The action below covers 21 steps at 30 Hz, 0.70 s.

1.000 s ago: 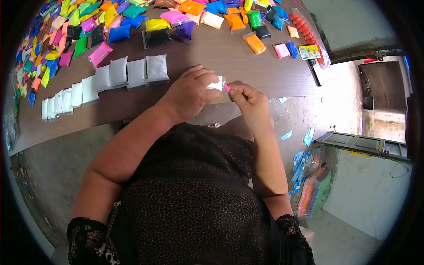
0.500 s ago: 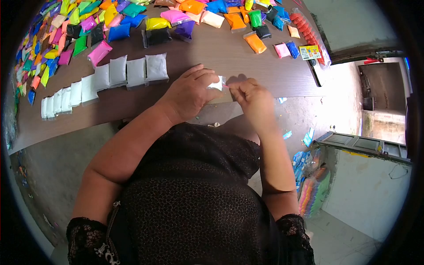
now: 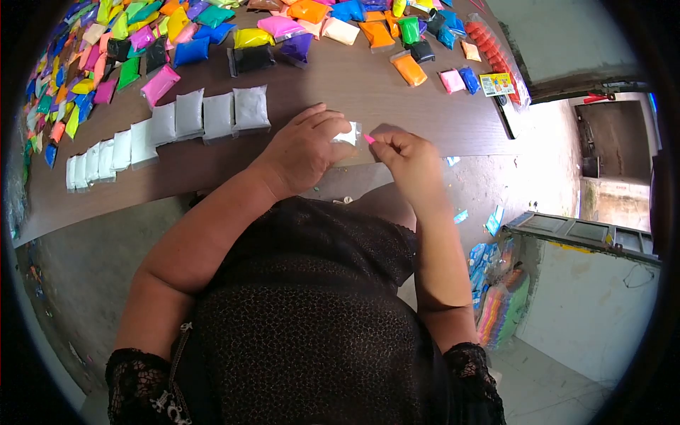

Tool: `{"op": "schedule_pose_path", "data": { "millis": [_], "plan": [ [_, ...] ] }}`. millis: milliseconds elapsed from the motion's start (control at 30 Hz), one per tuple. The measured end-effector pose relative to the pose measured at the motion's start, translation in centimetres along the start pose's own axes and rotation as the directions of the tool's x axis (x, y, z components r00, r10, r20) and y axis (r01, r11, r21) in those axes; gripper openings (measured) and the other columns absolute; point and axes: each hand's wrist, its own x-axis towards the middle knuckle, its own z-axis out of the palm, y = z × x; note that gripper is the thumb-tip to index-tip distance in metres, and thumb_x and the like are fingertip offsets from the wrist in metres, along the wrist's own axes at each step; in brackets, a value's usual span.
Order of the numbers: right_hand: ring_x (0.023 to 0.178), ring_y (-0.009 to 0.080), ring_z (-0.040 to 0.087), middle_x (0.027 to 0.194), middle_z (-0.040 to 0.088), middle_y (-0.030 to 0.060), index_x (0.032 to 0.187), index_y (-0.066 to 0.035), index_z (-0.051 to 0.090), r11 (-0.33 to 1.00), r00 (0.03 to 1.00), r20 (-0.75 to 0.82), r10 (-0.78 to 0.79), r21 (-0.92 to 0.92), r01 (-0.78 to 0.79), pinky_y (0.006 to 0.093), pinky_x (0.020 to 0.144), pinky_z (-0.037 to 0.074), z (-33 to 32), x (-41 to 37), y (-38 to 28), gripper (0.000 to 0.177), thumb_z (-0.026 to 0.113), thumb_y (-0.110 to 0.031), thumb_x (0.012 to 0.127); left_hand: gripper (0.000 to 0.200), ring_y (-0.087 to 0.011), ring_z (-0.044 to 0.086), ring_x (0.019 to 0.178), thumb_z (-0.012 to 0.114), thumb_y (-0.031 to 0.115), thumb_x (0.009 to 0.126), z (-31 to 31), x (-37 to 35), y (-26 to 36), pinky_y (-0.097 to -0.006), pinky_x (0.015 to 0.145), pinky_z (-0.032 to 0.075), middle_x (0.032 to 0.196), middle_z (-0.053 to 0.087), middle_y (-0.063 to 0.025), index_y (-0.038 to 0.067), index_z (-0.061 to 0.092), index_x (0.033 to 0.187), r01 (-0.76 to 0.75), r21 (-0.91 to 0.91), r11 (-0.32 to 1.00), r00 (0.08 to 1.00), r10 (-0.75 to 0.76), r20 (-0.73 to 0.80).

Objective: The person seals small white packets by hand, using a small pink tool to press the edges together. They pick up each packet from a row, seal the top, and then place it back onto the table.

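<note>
My left hand (image 3: 304, 147) rests at the table's front edge, its fingers closed over a small white packet (image 3: 346, 133). Only the packet's right end shows past my fingers. Just right of it, my right hand (image 3: 411, 156) pinches a small pink pointed piece (image 3: 369, 139), whose kind I cannot make out. The pink tip points at the packet with a slight gap between them. Left of my hands, several white packets (image 3: 218, 116) lie in a slanting row, the larger ones nearest to my left hand.
Many coloured packets (image 3: 191, 51) are heaped along the back and left of the brown table (image 3: 319, 85). A red row of items in clear wrap (image 3: 489, 49), a yellow card (image 3: 497, 84) and a dark-edged flat item (image 3: 507, 117) lie at the right edge.
My right hand has shifted slightly down and turned, so more of the pink piece shows and it sits a little away from the packet. My left hand has stayed put.
</note>
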Motion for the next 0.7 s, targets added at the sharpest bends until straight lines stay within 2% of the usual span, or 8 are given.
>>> {"op": "schedule_pose_path", "data": {
  "millis": [67,200,367,700],
  "plan": [
    [0.082,0.0213,0.071,0.093,0.075,0.0096,0.103,-0.008,0.078,0.942,0.996,0.068,0.060,0.325,-0.079,0.0328,0.075,0.054,0.8,0.7,1.3,0.017,0.076,-0.019,0.089,0.017,-0.0267,0.059,0.125,0.067,0.014,0.086,0.2,0.0,0.0,-0.0469,0.117,0.041,0.122,0.062,-0.0081,0.016,0.075,0.101,0.006,0.007,1.000,1.000,-0.006,-0.005],
    [0.081,0.0178,0.069,0.091,0.074,0.0096,0.105,-0.005,0.078,0.940,0.998,0.055,0.012,0.339,-0.030,0.0316,0.075,0.053,0.8,0.3,1.5,0.019,0.078,-0.016,0.089,0.017,-0.0265,0.059,0.125,0.067,0.013,0.086,0.2,-0.1,0.0,-0.0469,0.116,0.041,0.121,0.062,-0.0081,0.016,0.075,0.100,-0.003,0.005,1.000,1.000,0.003,-0.010],
    [0.082,0.0201,0.070,0.094,0.075,0.0106,0.104,-0.006,0.078,0.955,0.998,0.060,0.005,0.294,-0.023,0.0326,0.076,0.054,0.4,0.2,0.9,0.018,0.077,-0.015,0.089,0.017,-0.0265,0.059,0.125,0.067,0.014,0.085,0.3,-0.1,-0.2,-0.0467,0.116,0.042,0.121,0.062,-0.0080,0.016,0.075,0.101,-0.005,0.017,1.000,1.000,0.006,-0.013],
    [0.083,0.0217,0.070,0.095,0.075,0.0107,0.105,-0.008,0.079,0.948,0.998,0.056,-0.037,0.317,0.018,0.0331,0.077,0.054,0.8,0.4,1.6,0.018,0.077,-0.016,0.089,0.017,-0.0263,0.058,0.125,0.068,0.014,0.085,0.3,-0.1,-0.1,-0.0462,0.116,0.042,0.121,0.062,-0.0076,0.017,0.075,0.101,0.003,0.019,1.000,1.000,-0.002,-0.013]
  ]
}}
